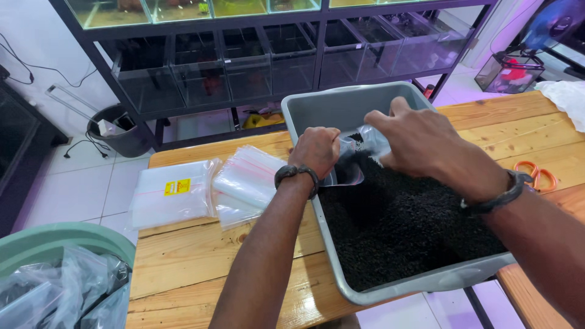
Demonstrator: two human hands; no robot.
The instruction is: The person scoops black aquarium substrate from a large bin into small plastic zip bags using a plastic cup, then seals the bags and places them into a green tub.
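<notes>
A grey plastic tub (341, 109) sits on a wooden table (195, 256), partly over the table's front edge, and holds black granular substrate (402, 225). My left hand (315, 149) grips one side of a small clear plastic bag (359, 146) over the substrate. My right hand (414, 140) pinches the bag's other side, holding its mouth apart. Some black grains show inside the bag. Both wrists wear dark bracelets.
Stacks of clear zip bags (207, 189) lie on the table left of the tub. Orange-handled scissors (539, 176) rest at the right, a white cloth (570, 100) beyond. A green bin (55, 268) with plastic stands lower left. Racks of glass tanks (244, 61) line the back.
</notes>
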